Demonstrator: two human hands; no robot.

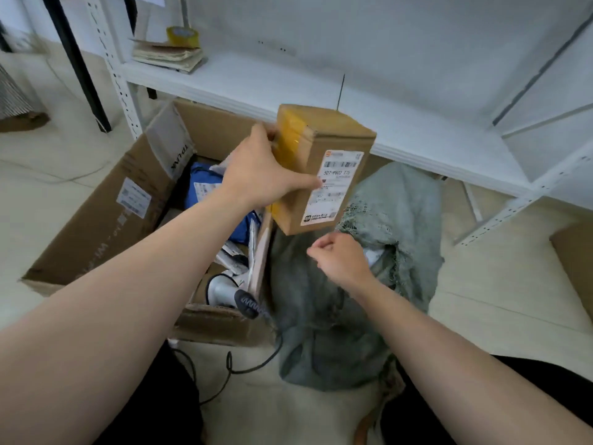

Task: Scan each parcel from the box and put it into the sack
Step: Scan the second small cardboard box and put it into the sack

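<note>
- The left hand [260,168] grips a small brown cardboard parcel with yellow tape [333,139], thumb across the front and fingers wrapped behind. The parcel is held in the air, tilted, over the right edge of the large open cardboard box [106,213] and the far end of the grey-green woven sack [321,332].
- The parcel's white shipping label [335,187] faces the person. The thumb tip touches the label's left margin, so I would keep it off the barcode if a scan is still due.
- The white handheld scanner with a coiled cable [224,289] lies in the box's near right corner, held by no one. The step in hand therefore looks like the drop into the sack.
- The right hand [340,258] is curled at the sack's rumpled mouth. I cannot tell whether it pinches the fabric.
- To do it well, that hand should lift and spread the rim, since the mouth looks slack and half collapsed on the floor.
- Lower the parcel narrow end first instead of tossing it; a corner may snag the open weave.
- A blue plastic mailer [205,187] and other packets wait in the box.
</note>
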